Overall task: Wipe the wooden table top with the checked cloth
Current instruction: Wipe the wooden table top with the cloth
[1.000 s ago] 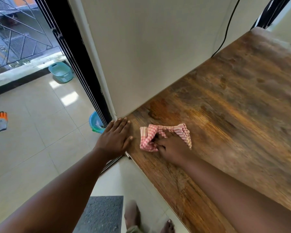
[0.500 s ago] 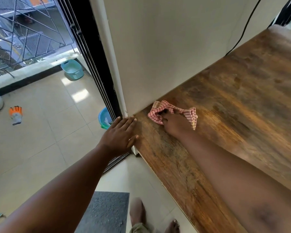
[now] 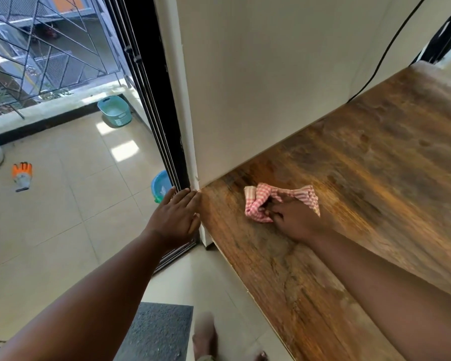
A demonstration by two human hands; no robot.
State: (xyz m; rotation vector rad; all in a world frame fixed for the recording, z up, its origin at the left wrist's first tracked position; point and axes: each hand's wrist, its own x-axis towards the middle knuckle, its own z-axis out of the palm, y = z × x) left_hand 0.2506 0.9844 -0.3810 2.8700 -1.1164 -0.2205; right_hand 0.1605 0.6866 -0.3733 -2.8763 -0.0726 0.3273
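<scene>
This is a home, at the spot where a room opens onto a balcony. A worn wooden table top (image 3: 362, 194) stands against a plain off-white wall (image 3: 271, 74) in the right half of the frame, with a black cable (image 3: 391, 45) running down the wall at upper right. A black sliding door frame (image 3: 151, 82) runs down the centre. On the left lies a balcony floor of beige tiles (image 3: 71, 204), with a teal laundry basket (image 3: 114, 110), a blue basin (image 3: 161, 184) and an orange work glove (image 3: 22, 175). A metal railing (image 3: 44, 58) fills the upper left corner. A grey doormat (image 3: 156, 332) lies at bottom centre, beside bare feet (image 3: 205, 334).
</scene>
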